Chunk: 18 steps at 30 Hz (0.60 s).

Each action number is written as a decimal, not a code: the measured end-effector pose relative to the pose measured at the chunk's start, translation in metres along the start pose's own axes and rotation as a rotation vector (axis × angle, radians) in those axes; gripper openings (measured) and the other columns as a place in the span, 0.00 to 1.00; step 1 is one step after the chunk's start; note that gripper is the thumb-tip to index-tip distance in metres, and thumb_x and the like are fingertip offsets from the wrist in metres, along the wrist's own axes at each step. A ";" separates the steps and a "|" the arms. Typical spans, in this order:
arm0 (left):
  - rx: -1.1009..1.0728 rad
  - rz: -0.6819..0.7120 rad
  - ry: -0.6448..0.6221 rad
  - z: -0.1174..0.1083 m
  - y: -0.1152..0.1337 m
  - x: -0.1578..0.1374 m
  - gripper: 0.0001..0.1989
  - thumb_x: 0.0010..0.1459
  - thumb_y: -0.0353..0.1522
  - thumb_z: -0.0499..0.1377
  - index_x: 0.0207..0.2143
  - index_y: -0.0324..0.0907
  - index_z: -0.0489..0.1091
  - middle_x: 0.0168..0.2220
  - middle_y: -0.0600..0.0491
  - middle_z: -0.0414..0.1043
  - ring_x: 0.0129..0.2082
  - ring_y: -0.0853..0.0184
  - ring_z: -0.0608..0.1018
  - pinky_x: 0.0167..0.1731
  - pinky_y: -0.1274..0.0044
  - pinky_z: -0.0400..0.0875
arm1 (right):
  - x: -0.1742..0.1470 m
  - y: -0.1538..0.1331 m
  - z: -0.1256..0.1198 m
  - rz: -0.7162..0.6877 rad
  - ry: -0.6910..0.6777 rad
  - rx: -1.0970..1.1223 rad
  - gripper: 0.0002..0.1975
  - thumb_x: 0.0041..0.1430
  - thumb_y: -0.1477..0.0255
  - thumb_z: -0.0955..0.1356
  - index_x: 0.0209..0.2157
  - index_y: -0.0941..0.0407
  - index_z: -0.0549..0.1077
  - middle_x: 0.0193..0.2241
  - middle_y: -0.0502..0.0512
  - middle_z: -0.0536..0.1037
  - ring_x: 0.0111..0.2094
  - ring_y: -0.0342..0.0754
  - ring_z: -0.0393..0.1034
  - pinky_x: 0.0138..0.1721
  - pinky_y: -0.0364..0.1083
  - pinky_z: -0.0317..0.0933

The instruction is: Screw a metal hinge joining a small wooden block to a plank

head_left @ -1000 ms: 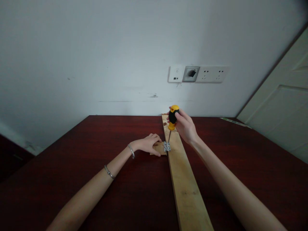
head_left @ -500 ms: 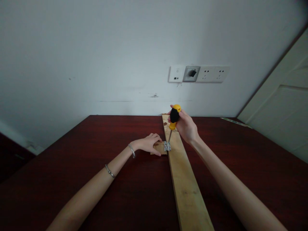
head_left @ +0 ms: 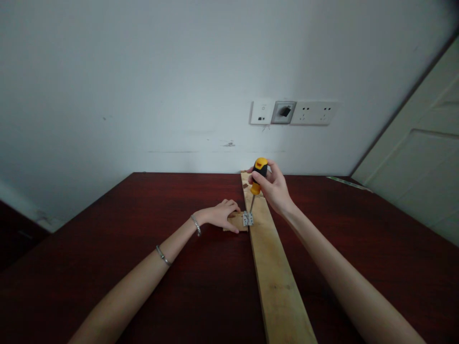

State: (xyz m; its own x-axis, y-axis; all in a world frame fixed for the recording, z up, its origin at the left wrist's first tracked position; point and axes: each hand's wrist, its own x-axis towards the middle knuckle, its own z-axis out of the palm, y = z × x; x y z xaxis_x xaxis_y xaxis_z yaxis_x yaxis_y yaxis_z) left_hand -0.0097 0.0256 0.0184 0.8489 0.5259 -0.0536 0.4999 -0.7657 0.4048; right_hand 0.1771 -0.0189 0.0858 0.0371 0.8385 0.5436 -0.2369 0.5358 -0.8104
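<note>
My right hand [head_left: 274,188] is closed round the yellow and black handle of a screwdriver [head_left: 259,173], which stands nearly upright. Its metal shaft reaches down to a metal hinge [head_left: 247,218], with the tip at the far edge of the hinge's right leaf. That hinge spans the joint between a long wooden plank [head_left: 278,267] and a small wooden block [head_left: 236,220] at the plank's left side. Gripping the block from the left is my left hand [head_left: 219,215], thumb on the near side and fingers on the far side. Any screw under the tip is too small to make out.
Plank and block lie on a dark red tabletop [head_left: 172,200]. A white wall with a row of sockets [head_left: 292,113] rises behind it. At the back right lies a thin printed strip [head_left: 349,183], close to a white door [head_left: 426,157].
My right hand has turned on the screwdriver handle, and the thumb now shows across its front. My left hand stays on the block. The whole view has shifted slightly.
</note>
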 end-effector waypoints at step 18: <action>-0.007 -0.022 -0.012 -0.003 0.006 -0.001 0.31 0.44 0.50 0.65 0.45 0.41 0.64 0.46 0.49 0.61 0.47 0.58 0.63 0.47 0.70 0.61 | 0.001 0.001 -0.001 0.006 0.034 -0.029 0.17 0.50 0.65 0.73 0.40 0.50 0.66 0.37 0.48 0.71 0.33 0.42 0.73 0.34 0.44 0.67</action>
State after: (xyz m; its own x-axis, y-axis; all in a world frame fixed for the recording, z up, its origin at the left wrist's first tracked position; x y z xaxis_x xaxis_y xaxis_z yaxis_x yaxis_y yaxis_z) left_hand -0.0084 0.0218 0.0234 0.8399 0.5377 -0.0735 0.5170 -0.7516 0.4096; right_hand 0.1784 -0.0177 0.0854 0.0693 0.8443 0.5315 -0.2092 0.5332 -0.8197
